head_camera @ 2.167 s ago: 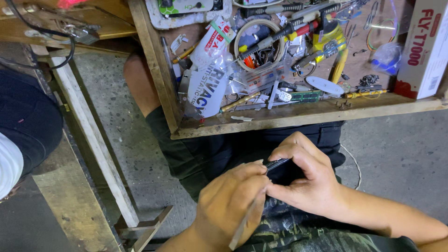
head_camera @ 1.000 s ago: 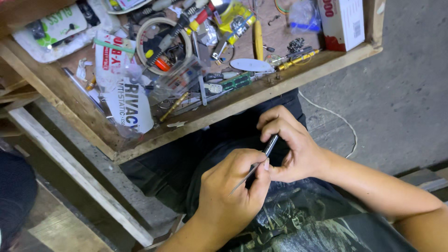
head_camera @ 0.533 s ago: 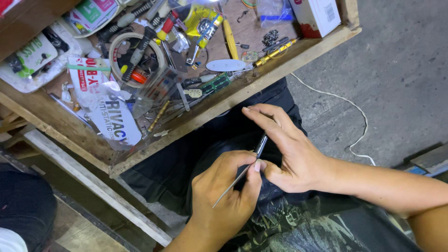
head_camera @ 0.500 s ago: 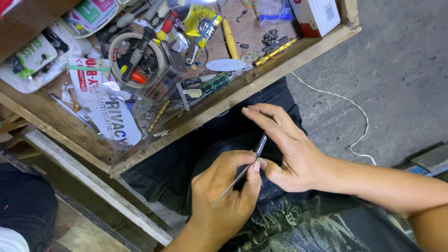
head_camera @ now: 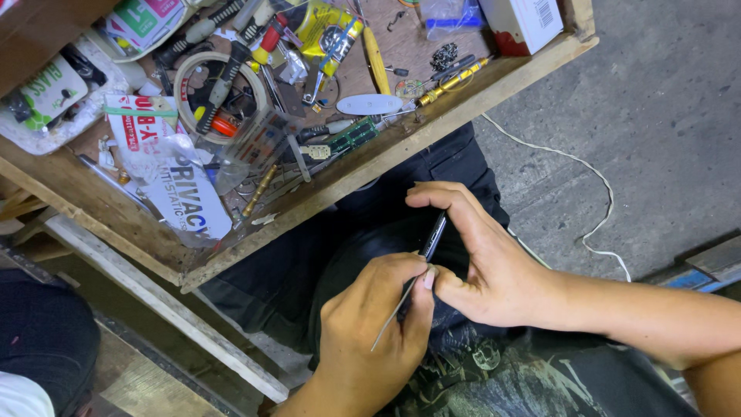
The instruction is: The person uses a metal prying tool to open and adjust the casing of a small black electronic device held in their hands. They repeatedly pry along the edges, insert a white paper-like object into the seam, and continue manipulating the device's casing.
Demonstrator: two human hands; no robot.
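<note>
From the head camera, you look down at your own lap, where both hands work on a slim dark phone point(head_camera: 434, 235) held edge-up over your dark trousers point(head_camera: 347, 247). Your right hand point(head_camera: 486, 266) is closed around the phone: the fingers arch over its upper edge and the thumb presses against its lower end, so only a narrow strip of the dark body shows between them. Your left hand point(head_camera: 370, 332) is pinched shut on a thin metal tool point(head_camera: 395, 315); thumb and forefinger grip it near the tip, the tip meets the phone's lower edge just beside your right thumb, and the shaft slants down and away toward your wrist. The two hands touch where the thumbs meet.

Above your knees, a shallow wooden tray point(head_camera: 432, 123) serves as the tabletop, its front rim running slantwise across the picture. It is crowded: a roll of tape point(head_camera: 202, 91), a screwdriver with a red and black handle point(head_camera: 255, 48), a yellow-handled tool point(head_camera: 377, 60), a small white oval piece point(head_camera: 369, 103), a green circuit board point(head_camera: 349, 135), a brass-coloured driver point(head_camera: 451, 81) near the rim, a printed plastic packet point(head_camera: 174, 177) and a white box point(head_camera: 529, 19) in the far corner. A white cable point(head_camera: 571, 166) trails over the concrete floor point(head_camera: 664, 100) to your right.
</note>
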